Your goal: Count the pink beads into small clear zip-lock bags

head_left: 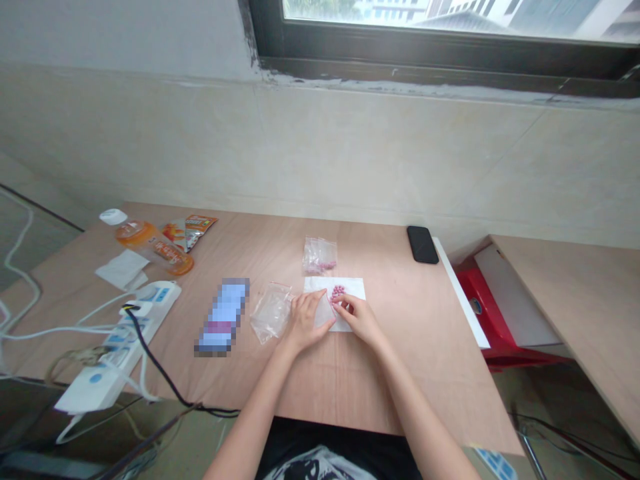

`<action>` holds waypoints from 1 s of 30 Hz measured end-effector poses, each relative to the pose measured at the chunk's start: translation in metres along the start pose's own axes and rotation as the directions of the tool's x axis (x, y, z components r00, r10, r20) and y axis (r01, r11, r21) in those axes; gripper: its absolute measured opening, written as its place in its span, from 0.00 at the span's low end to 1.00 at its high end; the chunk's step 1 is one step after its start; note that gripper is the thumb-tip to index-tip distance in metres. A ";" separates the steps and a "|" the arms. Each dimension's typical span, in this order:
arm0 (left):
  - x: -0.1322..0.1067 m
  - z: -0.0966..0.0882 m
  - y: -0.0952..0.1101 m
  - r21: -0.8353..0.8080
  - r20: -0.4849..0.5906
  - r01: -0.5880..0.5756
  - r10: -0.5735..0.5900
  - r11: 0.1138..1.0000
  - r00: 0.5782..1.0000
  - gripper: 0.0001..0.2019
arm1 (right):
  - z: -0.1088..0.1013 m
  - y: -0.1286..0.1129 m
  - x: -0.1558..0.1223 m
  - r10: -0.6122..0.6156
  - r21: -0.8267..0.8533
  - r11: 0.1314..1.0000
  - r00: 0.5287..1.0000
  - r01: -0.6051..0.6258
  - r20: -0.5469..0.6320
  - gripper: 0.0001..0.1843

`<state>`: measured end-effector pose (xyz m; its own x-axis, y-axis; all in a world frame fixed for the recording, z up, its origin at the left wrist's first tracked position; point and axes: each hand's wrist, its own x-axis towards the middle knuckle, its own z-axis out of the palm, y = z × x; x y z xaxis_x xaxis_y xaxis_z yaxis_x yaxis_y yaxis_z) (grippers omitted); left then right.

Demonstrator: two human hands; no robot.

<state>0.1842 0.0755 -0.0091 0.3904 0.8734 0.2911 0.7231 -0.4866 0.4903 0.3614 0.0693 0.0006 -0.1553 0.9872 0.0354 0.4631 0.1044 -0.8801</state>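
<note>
A small clear zip bag (324, 313) with a reddish seal line lies on a white sheet of paper (357, 285). My left hand (301, 321) rests over its left side, gripping it at the edges between thumb and fingers. Beside the bag's mouth is a small cluster of round pink beads (339, 291). My right hand (361, 317) is at the near side of these beads, thumb and fingertips pinched together by the bag's mouth; whatever is in the pinch is too small to see. An empty-looking clear bag (270, 312) lies left of my left hand.
Behind the paper is another clear bag (320, 255) with pink beads inside. A lit phone (223, 317), a power strip (120, 347) with cables, an orange bottle (155, 247), tissue (123, 269) and a snack packet (199, 230) occupy the left. A black phone (423, 245) lies back right.
</note>
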 end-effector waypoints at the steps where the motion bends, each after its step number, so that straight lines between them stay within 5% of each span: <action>1: 0.000 0.000 0.000 -0.002 0.000 -0.002 0.002 1.000 1.000 0.32 | 0.001 0.000 0.001 -0.005 0.002 1.000 1.000 0.005 0.010 0.11; 7: 0.000 0.000 0.000 0.000 -0.009 0.000 0.000 1.000 1.000 0.31 | 0.001 0.000 0.001 0.001 -0.035 0.999 1.000 0.000 0.023 0.12; 19: 0.000 0.000 0.000 -0.016 -0.002 0.020 -0.020 1.000 1.000 0.30 | -0.003 0.000 0.002 0.059 -0.310 0.945 0.986 -0.105 -0.154 0.09; 30: 0.000 0.000 0.000 0.003 0.000 0.023 -0.023 1.000 1.000 0.31 | -0.001 0.008 -0.002 -0.004 -0.268 0.963 0.997 -0.016 -0.071 0.07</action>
<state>0.1843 0.0751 -0.0088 0.3737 0.8844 0.2796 0.7337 -0.4663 0.4943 0.3665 0.0681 -0.0059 -0.0943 0.9929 0.0724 0.6824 0.1175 -0.7214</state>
